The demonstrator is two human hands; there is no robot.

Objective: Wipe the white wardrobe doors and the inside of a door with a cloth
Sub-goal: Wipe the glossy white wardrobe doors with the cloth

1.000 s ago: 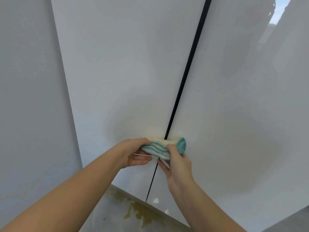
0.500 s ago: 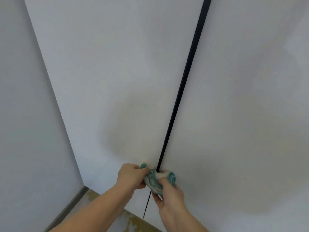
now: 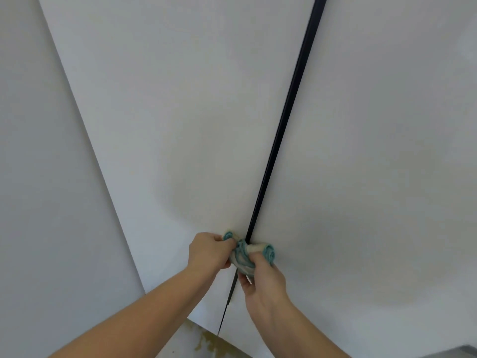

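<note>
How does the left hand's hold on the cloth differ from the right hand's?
The left hand closes over the left end of the cloth, nearly hiding it; the right hand grips from below, lower in the picture, and leaves the right end bare. Both hold the same rolled cloth.
</note>
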